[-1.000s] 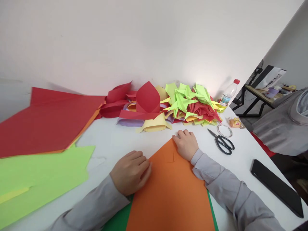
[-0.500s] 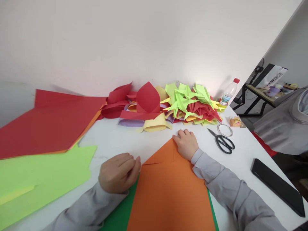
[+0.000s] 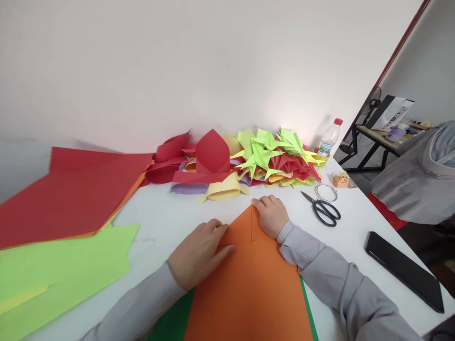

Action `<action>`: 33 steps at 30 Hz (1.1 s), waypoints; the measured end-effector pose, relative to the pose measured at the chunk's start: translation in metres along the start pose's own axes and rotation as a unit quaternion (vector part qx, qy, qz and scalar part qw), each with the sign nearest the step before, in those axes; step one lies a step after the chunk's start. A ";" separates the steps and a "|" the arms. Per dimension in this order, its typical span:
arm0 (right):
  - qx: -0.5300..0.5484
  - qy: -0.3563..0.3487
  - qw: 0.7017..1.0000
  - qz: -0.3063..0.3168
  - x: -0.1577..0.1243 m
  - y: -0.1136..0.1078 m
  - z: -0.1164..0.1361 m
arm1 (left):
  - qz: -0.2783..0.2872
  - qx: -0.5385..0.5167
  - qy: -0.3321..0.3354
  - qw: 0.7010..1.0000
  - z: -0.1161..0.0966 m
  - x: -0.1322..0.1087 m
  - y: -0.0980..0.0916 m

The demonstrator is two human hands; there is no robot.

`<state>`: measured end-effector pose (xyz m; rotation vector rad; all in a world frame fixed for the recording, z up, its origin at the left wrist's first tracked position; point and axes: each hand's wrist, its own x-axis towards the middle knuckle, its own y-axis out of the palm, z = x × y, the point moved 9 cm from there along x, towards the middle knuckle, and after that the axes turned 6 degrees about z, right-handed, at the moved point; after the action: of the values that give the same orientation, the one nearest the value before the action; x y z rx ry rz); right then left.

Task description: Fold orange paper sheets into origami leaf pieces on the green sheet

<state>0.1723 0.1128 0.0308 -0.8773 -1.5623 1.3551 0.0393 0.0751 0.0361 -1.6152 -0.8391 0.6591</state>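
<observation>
A large orange sheet of paper (image 3: 249, 293) lies in front of me, its top folded to a point with a crease down the middle. Beneath it, green paper (image 3: 174, 317) shows along both sides. My right hand (image 3: 272, 215) has its curled fingers on the folded peak, holding the orange paper there. Over the left slanting fold rests my left hand (image 3: 199, 253), thumb apart from the fingers and touching the sheet. Whether its fingertips reach under the fold cannot be seen.
Along the wall lies a pile of folded paper shapes (image 3: 261, 154). Red sheets (image 3: 81, 189) and light green sheets (image 3: 81, 260) are at left. Scissors (image 3: 323, 209), a tape roll (image 3: 326, 192), a bottle (image 3: 329, 139), a wrapped snack (image 3: 341, 180) and a black phone-like slab (image 3: 403, 270) lie right. Another person's grey clothing (image 3: 412, 180) shows beyond.
My left hand has moved right from beside the paper onto its left fold, and its curled fingers have opened out. My right hand stays at the peak. The view has shifted slightly.
</observation>
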 end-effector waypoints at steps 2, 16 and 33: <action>0.011 0.005 1.000 0.001 0.000 0.000 -0.001 | 0.061 -0.003 -0.044 0.997 0.000 0.007 0.002; 0.343 0.041 0.939 -0.009 0.004 0.000 -0.023 | 0.214 -0.365 -0.063 0.904 0.004 0.045 0.008; 0.542 -0.017 0.832 0.119 0.001 0.004 0.004 | 0.028 -0.506 -0.078 0.858 0.016 0.057 0.007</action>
<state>0.1685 0.1125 0.0272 -0.3025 -0.4714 2.0767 0.0616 0.1296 0.0271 -2.5522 -1.3973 0.3820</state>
